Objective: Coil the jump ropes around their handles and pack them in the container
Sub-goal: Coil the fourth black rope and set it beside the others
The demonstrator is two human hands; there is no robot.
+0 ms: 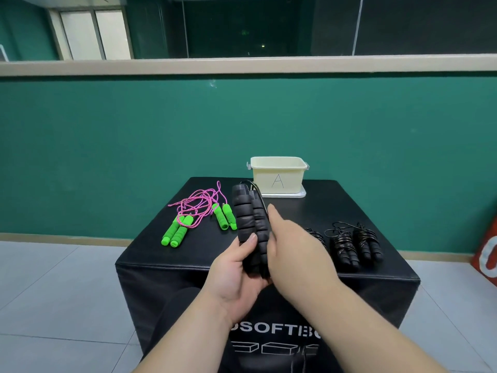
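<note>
At the lower middle of the head view, my left hand point(236, 267) grips a pair of ribbed black foam handles point(248, 224) side by side. They stand upright, tilted slightly toward the frame's upper left, with my thumb across their front. My right hand point(293, 243) lies against their right side, index finger straight beside the thin black cord point(255, 187) that loops out of the handle tops. I cannot tell whether it pinches that cord, as the hand is blurred and seen from behind. I judge the step to be winding this rope, with no turns visible on the handles yet. The next move calls for pulling the cord taut and laying turns round both handles without the left grip slipping. Right of centre, coiled black ropes point(347, 247) lie on the black padded box point(150, 254). Left of centre, two pairs of green foam handles point(176, 230) sit in loose pink cord point(196, 203). Above centre stands the cream plastic container point(278, 175) marked A, on a white lid point(301, 195); its inside is hidden.
</note>
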